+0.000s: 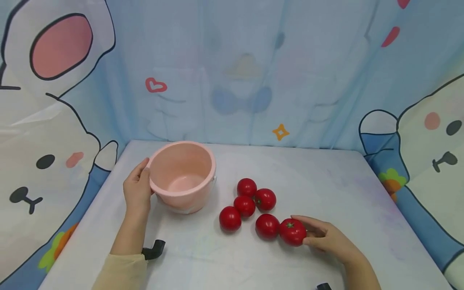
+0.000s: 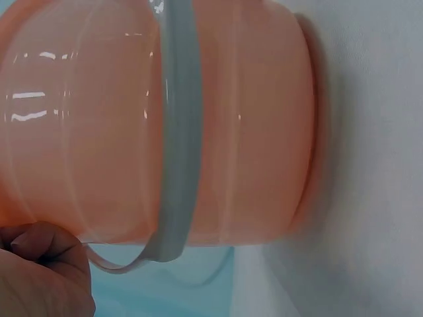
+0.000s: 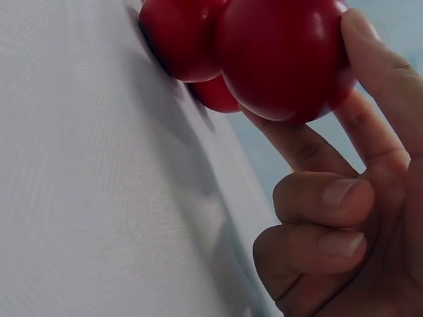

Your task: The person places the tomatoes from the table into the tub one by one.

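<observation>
1. Plainly, right hand (image 1: pixel 331 239) pinches the rightmost tomato (image 1: pixel 293 232), thumb and fingertips spread around it; other fingers curled in.
2. Tomato round, no long axis. Pink bucket (image 1: pixel 188 200) lies leftward and farther off, past five other tomatoes (image 1: pixel 245 206).
3. Left hand (image 1: pixel 137 189) nearer bucket, gripping its left rim.
4. No readable brands, labels or writing.

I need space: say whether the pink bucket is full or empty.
Looks empty: in the head view, the pink bucket shows bare inner wall and floor.

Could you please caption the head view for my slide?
Left hand grips a pink bucket; right hand pinches a red tomato.
</observation>
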The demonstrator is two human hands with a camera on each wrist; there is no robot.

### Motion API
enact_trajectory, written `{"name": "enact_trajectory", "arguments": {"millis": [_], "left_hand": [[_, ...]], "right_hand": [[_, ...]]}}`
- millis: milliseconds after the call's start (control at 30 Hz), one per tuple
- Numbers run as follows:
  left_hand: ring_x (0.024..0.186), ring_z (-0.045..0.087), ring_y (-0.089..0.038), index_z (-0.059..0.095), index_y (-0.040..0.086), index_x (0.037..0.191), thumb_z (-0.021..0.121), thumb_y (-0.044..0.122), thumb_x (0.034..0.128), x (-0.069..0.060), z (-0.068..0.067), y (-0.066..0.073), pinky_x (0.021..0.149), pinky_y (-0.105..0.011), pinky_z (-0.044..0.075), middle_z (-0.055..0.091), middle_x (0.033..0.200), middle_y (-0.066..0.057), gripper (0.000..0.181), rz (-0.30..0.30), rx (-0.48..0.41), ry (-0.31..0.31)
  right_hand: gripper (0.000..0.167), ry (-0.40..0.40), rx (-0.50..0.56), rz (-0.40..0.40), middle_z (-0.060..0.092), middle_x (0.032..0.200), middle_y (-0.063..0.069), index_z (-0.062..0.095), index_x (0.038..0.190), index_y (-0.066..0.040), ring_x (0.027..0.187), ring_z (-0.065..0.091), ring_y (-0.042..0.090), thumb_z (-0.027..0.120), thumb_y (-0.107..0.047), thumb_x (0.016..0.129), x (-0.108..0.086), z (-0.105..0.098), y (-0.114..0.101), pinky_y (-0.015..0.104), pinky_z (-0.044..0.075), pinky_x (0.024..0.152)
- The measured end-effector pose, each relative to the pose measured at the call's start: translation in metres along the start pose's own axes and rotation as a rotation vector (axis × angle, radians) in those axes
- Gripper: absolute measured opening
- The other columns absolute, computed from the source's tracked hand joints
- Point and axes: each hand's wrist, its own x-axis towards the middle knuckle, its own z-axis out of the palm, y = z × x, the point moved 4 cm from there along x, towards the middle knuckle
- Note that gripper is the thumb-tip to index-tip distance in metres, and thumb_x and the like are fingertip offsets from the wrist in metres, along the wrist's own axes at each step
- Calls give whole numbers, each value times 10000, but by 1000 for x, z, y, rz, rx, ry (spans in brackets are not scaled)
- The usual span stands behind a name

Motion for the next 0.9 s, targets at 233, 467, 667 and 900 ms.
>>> {"name": "enact_trajectory", "arguments": {"millis": [233,467,667,900], "left_hand": [[928,661,-121,587,327,1371,506,333,1007,-15,-18,-1,630,-186,558,595,1388,-13,373,-64,18,-6],[1022,675,-141,599,304,1364,532,344,1003,-25,-28,-2,631,-209,569,566,1437,9,369,-52,-1,-22],[1063,662,-147,587,327,1370,528,375,1004,-25,-23,1,667,-215,576,570,1429,46,373,-26,1,-47],[949,651,-180,591,331,1366,518,385,1004,-24,-17,2,606,-184,544,588,1406,51,372,-8,25,-59]], "right_hand": [[628,-37,-11,-33,657,1213,-54,507,1445,-223,568,521,239,745,-250,865,3,3,-4,265,463,497],[636,-33,-24,-36,642,1242,-27,509,1444,-216,665,577,263,751,-249,857,1,1,-11,272,490,531],[605,10,-51,-99,652,1207,-113,508,1439,-205,833,620,220,720,-222,873,-5,-13,-20,292,497,519],[601,5,-81,-371,652,1225,-112,484,1444,-93,749,584,197,675,-83,875,8,-34,-74,309,482,473]]}}
